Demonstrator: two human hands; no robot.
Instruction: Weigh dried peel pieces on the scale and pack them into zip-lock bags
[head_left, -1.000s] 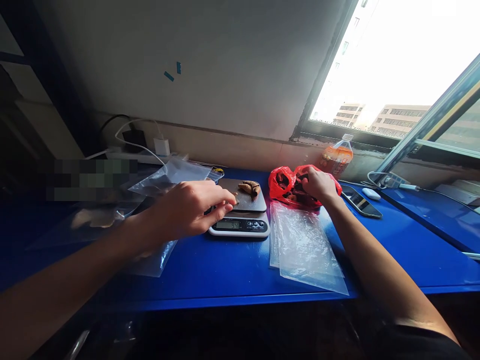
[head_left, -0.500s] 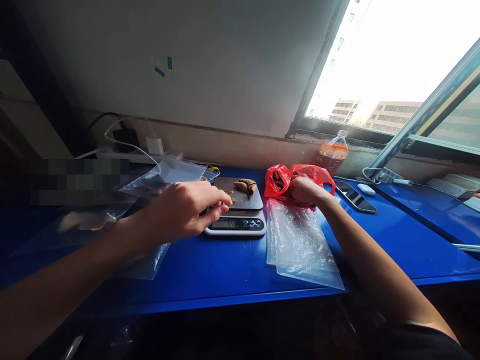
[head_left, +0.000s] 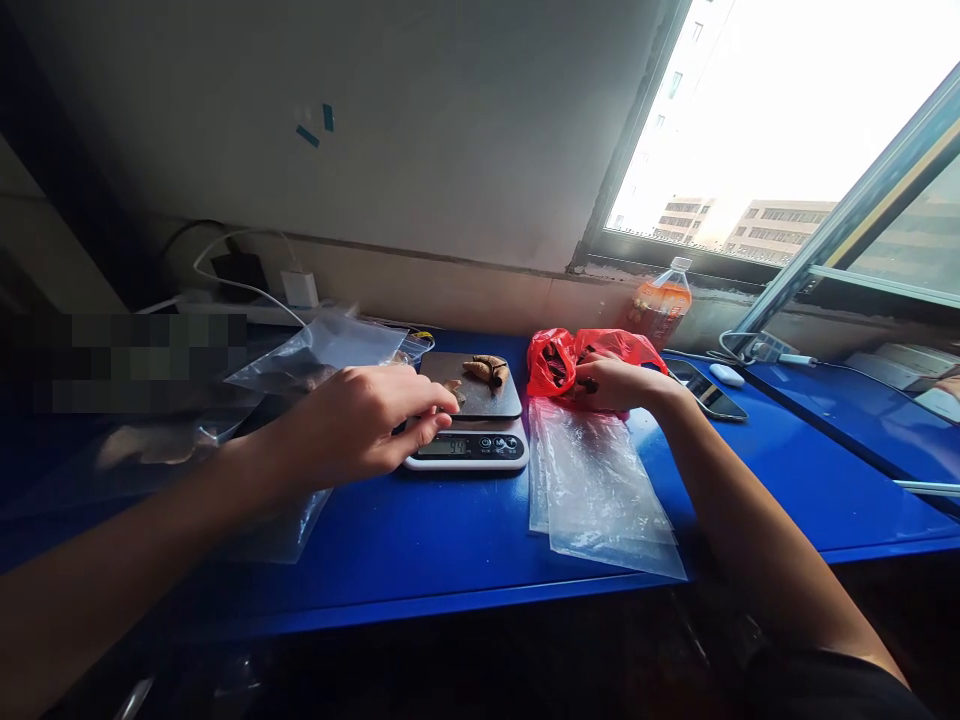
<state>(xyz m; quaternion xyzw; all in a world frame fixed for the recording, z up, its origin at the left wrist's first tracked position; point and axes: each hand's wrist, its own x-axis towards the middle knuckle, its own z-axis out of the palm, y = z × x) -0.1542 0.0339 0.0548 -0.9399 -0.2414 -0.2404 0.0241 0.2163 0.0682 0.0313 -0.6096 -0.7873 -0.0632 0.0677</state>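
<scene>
My left hand [head_left: 382, 415] hovers over the left side of a kitchen scale [head_left: 469, 452], its fingers loosely bent and the thumb slightly apart, with nothing visible between them. On the scale's metal plate lie a curled brown dried piece [head_left: 487, 371] and a smaller tan flake [head_left: 453, 390] close to my left fingertips. My right hand [head_left: 619, 383] is at the mouth of a red plastic bag [head_left: 626, 347], fingers pinched on a small dark dried piece [head_left: 589, 385]. More dark pieces [head_left: 555, 368] show inside the bag.
Clear plastic bags [head_left: 607, 490] lie in front of the red bag; others [head_left: 319, 345] lie at the left. A phone [head_left: 709, 392], white earbud case [head_left: 726, 375] and drink bottle [head_left: 660, 305] stand right. A charger [head_left: 301, 288] with a cable is by the wall.
My right hand has shifted slightly in the bag's mouth, and a dark piece now shows at its fingers. The left hand stays over the scale. The view has moved a little.
</scene>
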